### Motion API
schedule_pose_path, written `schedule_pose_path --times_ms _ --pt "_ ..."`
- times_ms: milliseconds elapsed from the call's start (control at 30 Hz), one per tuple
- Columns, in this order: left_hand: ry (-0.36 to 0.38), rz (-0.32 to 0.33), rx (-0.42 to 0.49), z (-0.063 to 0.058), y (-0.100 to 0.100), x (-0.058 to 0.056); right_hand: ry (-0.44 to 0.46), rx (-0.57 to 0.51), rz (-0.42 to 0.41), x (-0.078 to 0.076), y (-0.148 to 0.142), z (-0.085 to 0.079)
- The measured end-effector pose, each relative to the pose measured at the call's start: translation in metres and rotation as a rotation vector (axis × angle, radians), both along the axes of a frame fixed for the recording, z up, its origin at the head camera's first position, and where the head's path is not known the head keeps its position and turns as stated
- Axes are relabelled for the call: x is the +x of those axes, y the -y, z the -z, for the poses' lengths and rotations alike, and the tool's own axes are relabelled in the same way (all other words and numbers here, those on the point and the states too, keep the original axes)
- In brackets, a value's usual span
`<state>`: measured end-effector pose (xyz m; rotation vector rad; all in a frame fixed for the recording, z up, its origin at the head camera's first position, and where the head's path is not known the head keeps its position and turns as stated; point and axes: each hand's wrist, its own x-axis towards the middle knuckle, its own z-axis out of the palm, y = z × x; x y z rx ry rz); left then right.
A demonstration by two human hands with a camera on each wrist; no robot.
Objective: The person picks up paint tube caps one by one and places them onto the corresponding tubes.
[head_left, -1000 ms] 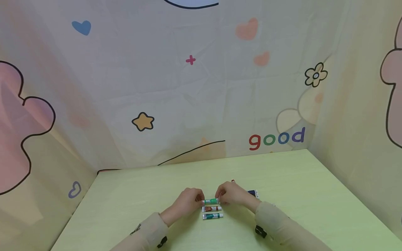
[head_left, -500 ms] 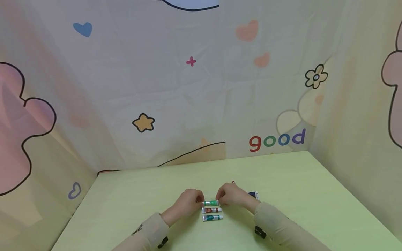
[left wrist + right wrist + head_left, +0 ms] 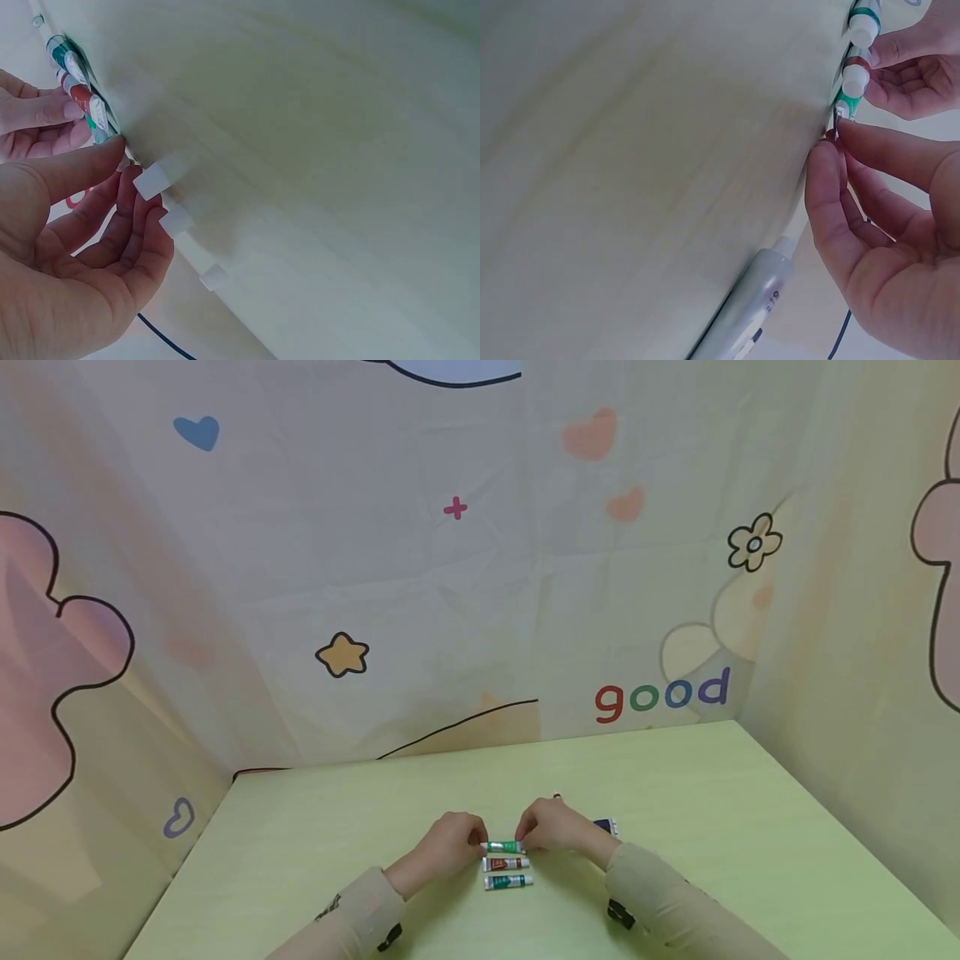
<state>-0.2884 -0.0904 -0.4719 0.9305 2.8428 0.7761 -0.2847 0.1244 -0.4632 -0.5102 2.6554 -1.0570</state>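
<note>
A light-green paint tube (image 3: 504,847) lies crosswise between my two hands. My left hand (image 3: 450,845) pinches its left end with thumb and forefinger, the other fingers curled beneath. At the opposite end my right hand (image 3: 557,827) pinches the tip; in the right wrist view, its thumb and forefinger (image 3: 825,161) meet there and cover most of that end. Just nearer to me lies a red-brown paint tube (image 3: 506,864), then a dark-green paint tube (image 3: 508,882), the three roughly parallel. Both of these have white caps (image 3: 856,79) on the right.
A dark-blue tube (image 3: 604,827) is partly hidden behind my right wrist. A small red tip (image 3: 557,796) shows beyond that hand. Small white blocks (image 3: 176,221) appear past the left fingers. The pale green table (image 3: 360,810) meets a printed curtain (image 3: 465,610) at the back.
The light-green tube has turned slightly, its right end now a little lower in the head view. Both hands stay almost where they were; the whole view has shifted slightly.
</note>
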Motion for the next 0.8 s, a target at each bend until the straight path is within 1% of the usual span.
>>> schedule_pose_path --times_ms 200,400,500,600,700,800 --pt "-0.001 0.003 -0.012 -0.001 0.002 -0.003 0.009 -0.004 -0.007 -0.001 -0.003 -0.004" --pt "0.020 0.004 -0.012 -0.006 0.015 -0.006 -0.003 -0.002 0.035 0.000 -0.016 -0.010" --pt "0.027 -0.009 -0.001 -0.015 0.025 -0.010 -0.001 -0.007 0.061 -0.002 -0.026 -0.013" --pt "0.019 -0.031 0.023 -0.028 0.037 -0.015 -0.012 0.005 0.080 -0.004 -0.039 -0.018" --pt "0.001 -0.075 0.039 -0.039 0.052 -0.018 -0.032 0.026 0.085 -0.005 -0.054 -0.024" --pt "-0.007 -0.134 0.035 -0.046 0.069 -0.017 -0.045 0.040 0.094 -0.006 -0.072 -0.029"
